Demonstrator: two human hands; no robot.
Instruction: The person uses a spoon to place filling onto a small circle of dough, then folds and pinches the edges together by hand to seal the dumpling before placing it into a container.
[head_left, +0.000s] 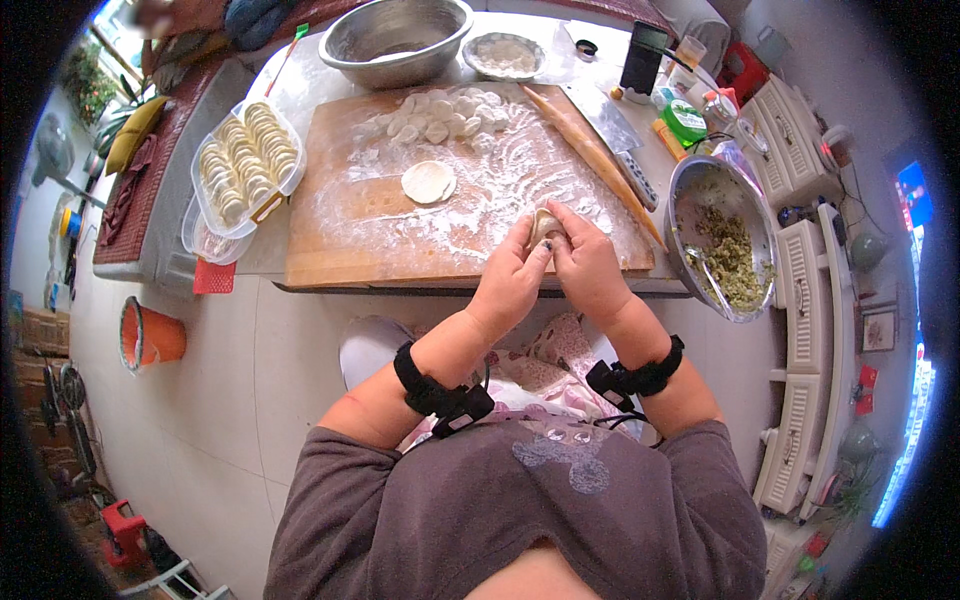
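Note:
Between my fingers, just over the front right part of a floured wooden board (360, 255), is a folded dumpling (546, 223). My left hand (517, 255) grips its left side, and my right hand (589, 251) grips the other side. The fingers hide much of it. A small stack of round dough wrappers (427, 182) lies on the board, to the left of my hands. Farther back sits a heap of floured dough pieces (442, 116). To my right a steel bowl (679, 225) holds chopped green filling (731, 259) and a spoon (709, 277).
A wooden rolling pin (589, 154) and a cleaver (604, 124) lie along the right of the board. At left, a plastic container (259, 214) holds rows of dumplings (247, 161). Behind stand a large metal basin (397, 67) and a flour bowl (506, 56). An orange bin (161, 337) is on the floor.

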